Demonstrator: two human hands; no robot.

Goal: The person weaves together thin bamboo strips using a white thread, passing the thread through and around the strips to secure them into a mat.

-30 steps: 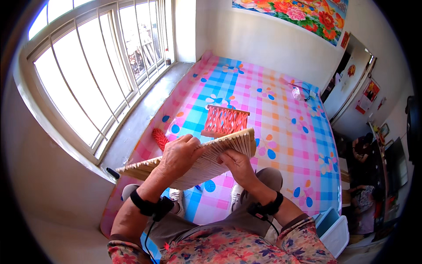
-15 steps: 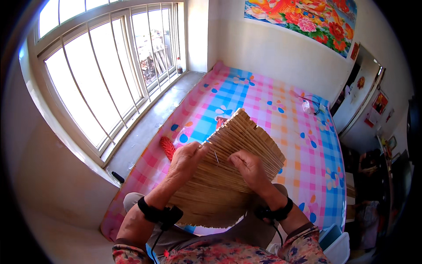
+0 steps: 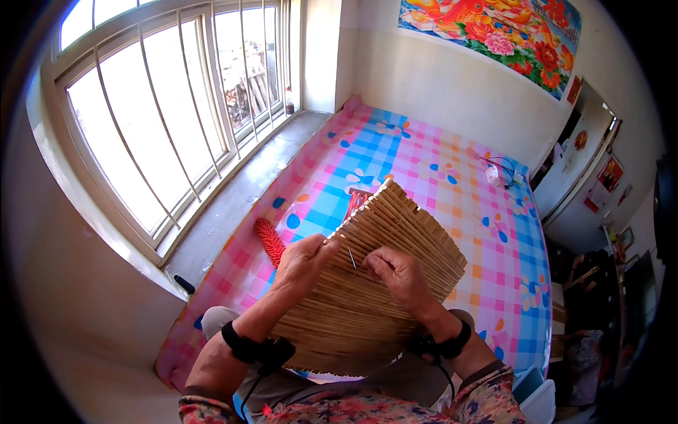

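Note:
A panel of tan plant stalks laid side by side (image 3: 339,318) rests tilted over my lap, its far corner pointing up. My left hand (image 3: 305,265) is closed on the panel's left edge, thumb on top. Over the stalks, my right hand (image 3: 397,275) is pinched shut; whatever lies between its fingertips is too small to make out. A thin needle (image 3: 352,258) stands out from the stalks between my two hands. Left of my left hand lies a red braided bundle of cord (image 3: 269,242). Another red item (image 3: 357,201) is partly hidden behind the panel.
I sit on a bed with a pink and blue checked cover (image 3: 424,148). A barred window (image 3: 169,120) and grey sill (image 3: 233,212) run along the left, with a small black object (image 3: 184,284). A dark cable (image 3: 505,169) lies far right; a light-blue bin (image 3: 534,392) stands near right.
The view has shifted slightly. Both hands keep nearly the same places on the stalk panel, and the needle still shows between them, its tilt slightly changed.

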